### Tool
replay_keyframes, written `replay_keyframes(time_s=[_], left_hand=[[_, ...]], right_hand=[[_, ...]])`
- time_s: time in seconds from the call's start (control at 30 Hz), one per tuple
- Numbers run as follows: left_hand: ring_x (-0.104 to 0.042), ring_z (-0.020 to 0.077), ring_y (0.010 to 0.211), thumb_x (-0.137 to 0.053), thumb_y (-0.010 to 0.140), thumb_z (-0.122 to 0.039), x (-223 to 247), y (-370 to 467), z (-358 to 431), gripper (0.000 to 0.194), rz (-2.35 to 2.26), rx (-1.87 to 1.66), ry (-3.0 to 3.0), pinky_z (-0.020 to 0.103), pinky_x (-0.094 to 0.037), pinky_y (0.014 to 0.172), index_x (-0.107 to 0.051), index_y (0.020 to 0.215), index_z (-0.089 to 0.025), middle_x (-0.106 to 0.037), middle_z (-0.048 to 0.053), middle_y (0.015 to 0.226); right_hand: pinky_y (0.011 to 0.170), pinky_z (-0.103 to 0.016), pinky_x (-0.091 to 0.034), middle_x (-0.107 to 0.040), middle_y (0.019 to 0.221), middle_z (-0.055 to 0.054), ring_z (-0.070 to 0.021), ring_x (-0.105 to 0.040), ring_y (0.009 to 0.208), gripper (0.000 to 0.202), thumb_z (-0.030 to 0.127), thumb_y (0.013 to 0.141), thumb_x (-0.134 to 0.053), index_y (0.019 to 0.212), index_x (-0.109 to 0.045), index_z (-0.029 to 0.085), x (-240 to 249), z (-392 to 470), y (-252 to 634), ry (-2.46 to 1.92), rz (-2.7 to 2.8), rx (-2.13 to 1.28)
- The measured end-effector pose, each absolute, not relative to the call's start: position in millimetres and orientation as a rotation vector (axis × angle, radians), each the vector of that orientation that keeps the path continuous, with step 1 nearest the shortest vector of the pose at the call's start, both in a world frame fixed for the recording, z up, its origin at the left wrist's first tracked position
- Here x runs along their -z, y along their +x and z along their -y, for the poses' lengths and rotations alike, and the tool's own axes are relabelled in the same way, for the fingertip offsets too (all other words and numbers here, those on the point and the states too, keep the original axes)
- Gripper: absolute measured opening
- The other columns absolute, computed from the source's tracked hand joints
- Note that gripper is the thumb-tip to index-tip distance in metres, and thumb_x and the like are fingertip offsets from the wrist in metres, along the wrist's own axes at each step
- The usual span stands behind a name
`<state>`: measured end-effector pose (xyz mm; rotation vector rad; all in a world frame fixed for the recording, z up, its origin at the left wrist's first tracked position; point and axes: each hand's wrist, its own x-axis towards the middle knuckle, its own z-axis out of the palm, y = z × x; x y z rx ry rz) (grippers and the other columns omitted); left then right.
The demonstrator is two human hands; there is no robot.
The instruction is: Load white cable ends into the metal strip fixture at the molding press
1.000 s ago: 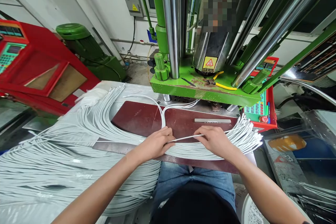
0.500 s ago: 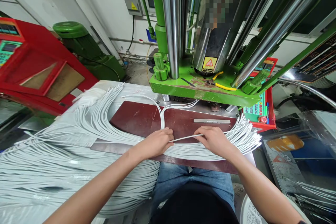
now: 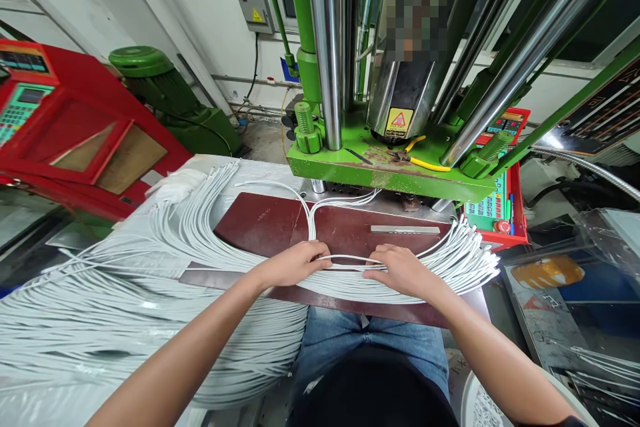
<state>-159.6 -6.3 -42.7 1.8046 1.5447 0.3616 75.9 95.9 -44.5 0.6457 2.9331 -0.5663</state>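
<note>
Several long white cables [image 3: 360, 287] lie in a curved bundle across a dark red board [image 3: 345, 233]. My left hand [image 3: 297, 262] is closed on white cable near the board's middle, beside a few cables that bend away toward the machine. To its right, my right hand [image 3: 397, 270] is closed round cable at the bundle, thumb and fingers bent. Between the two hands run a slightly arched cable and others below it. A flat metal bar [image 3: 405, 230] rests on the board behind my right hand.
A green press [image 3: 390, 177] stands behind the board, with yellow-handled pliers [image 3: 427, 165] on its plate. A big pile of white cables [image 3: 150, 340] fills the left. At the lower right is a white bucket [image 3: 467, 390]; a red control cabinet [image 3: 90, 140] stands far left.
My right hand has moved slightly left and down onto the bundle. The single cable that was taut and slanted between the hands now arches, with more cables beside it.
</note>
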Motion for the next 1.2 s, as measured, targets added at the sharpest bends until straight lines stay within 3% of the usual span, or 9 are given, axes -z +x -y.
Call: replay_keyframes(time_s=[0.23, 0.4, 0.53, 0.67, 0.73, 0.87, 1.03, 1.1, 1.2], left_hand=[[-0.044, 0.0127, 0.062, -0.042, 0.088, -0.049, 40.0, -167.6, 5.3, 0.037, -1.451, -0.440, 1.573, 0.023, -0.033, 0.057, -0.056, 0.077, -0.016, -0.051, -0.003, 0.066], [-0.051, 0.0154, 0.072, -0.054, 0.081, -0.050, 44.5, -138.0, 7.5, 0.032, -1.537, -0.491, 1.771, 0.025, -0.039, 0.065, -0.060, 0.087, -0.018, -0.056, 0.000, 0.078], [-0.052, 0.0149, 0.066, -0.038, 0.091, -0.045, 50.3, -112.8, 11.6, 0.036, -1.519, -0.540, 1.798, 0.024, -0.038, 0.064, -0.057, 0.074, -0.018, -0.057, -0.001, 0.070], [-0.053, 0.0149, 0.065, -0.038, 0.091, -0.046, 57.5, -110.1, 10.6, 0.037, -1.521, -0.559, 1.760, 0.023, -0.037, 0.062, -0.057, 0.074, -0.019, -0.059, -0.001, 0.070], [-0.054, 0.0154, 0.066, -0.040, 0.090, -0.046, 58.6, -109.5, 8.5, 0.036, -1.537, -0.559, 1.771, 0.023, -0.037, 0.062, -0.059, 0.076, -0.019, -0.060, -0.001, 0.071], [-0.056, 0.0164, 0.071, -0.043, 0.089, -0.044, 51.5, -100.3, 3.3, 0.031, -1.460, -0.554, 1.796, 0.022, -0.037, 0.065, -0.060, 0.081, -0.020, -0.063, 0.000, 0.077], [-0.052, 0.0148, 0.068, -0.044, 0.089, -0.045, 40.3, -85.0, -6.4, 0.033, -1.437, -0.590, 1.746, 0.022, -0.036, 0.063, -0.057, 0.074, -0.019, -0.059, -0.001, 0.071], [-0.050, 0.0146, 0.067, -0.045, 0.087, -0.047, 37.7, -84.1, -9.4, 0.034, -1.451, -0.598, 1.700, 0.022, -0.035, 0.061, -0.057, 0.073, -0.018, -0.057, -0.002, 0.069], [-0.048, 0.0145, 0.067, -0.050, 0.084, -0.048, 29.4, -88.9, -7.7, 0.034, -1.459, -0.588, 1.637, 0.022, -0.035, 0.060, -0.057, 0.072, -0.018, -0.056, -0.002, 0.067]], right_hand=[[0.075, -0.029, -0.041, -0.063, 0.093, -0.006, -0.0203, -0.057, 0.091, 0.028, 0.041, 0.092, -0.047, 0.095, -0.062, 0.017, 39.4, -97.2, 72.7, 0.600, -2.972, 0.499], [0.073, -0.028, -0.041, -0.066, 0.091, -0.005, -0.0187, -0.059, 0.088, 0.022, 0.032, 0.093, -0.045, 0.089, -0.061, 0.017, 13.2, -76.6, 68.7, 0.643, -3.064, 0.386], [0.067, -0.028, -0.041, -0.068, 0.090, -0.005, -0.0208, -0.062, 0.087, 0.020, 0.033, 0.087, -0.053, 0.097, -0.061, 0.018, 9.2, -84.6, 79.8, 0.634, -3.044, 0.291], [0.064, -0.028, -0.040, -0.070, 0.087, -0.007, -0.0232, -0.064, 0.083, 0.021, 0.026, 0.078, -0.061, 0.097, -0.065, 0.017, 18.7, -121.7, 122.6, 0.999, -2.817, 0.238], [0.067, -0.028, -0.040, -0.070, 0.089, -0.007, -0.0219, -0.064, 0.085, 0.018, 0.022, 0.081, -0.057, 0.096, -0.066, 0.017, 14.9, -131.3, 144.6, 1.104, -2.802, 0.209], [0.073, -0.028, -0.038, -0.069, 0.089, -0.004, -0.0182, -0.060, 0.084, 0.023, 0.029, 0.092, -0.044, 0.095, -0.065, 0.019, -4.0, -120.9, 167.2, 1.168, -3.057, 0.150], [0.069, -0.027, -0.038, -0.069, 0.082, -0.005, -0.0184, -0.059, 0.077, 0.016, 0.018, 0.084, -0.052, 0.092, -0.066, 0.017, -13.2, -108.7, 174.7, 1.138, -3.069, 0.186], [0.070, -0.025, -0.038, -0.069, 0.085, -0.004, -0.0168, -0.060, 0.078, 0.015, 0.024, 0.084, -0.057, 0.095, -0.065, 0.018, -17.8, -111.7, 180.4, 1.109, -3.085, 0.379], [0.068, -0.023, -0.038, -0.068, 0.079, -0.001, -0.0143, -0.061, 0.071, 0.034, 0.050, 0.083, -0.058, 0.098, -0.065, 0.021, -27.5, -120.3, 191.2, 1.103, -3.096, 0.625]])
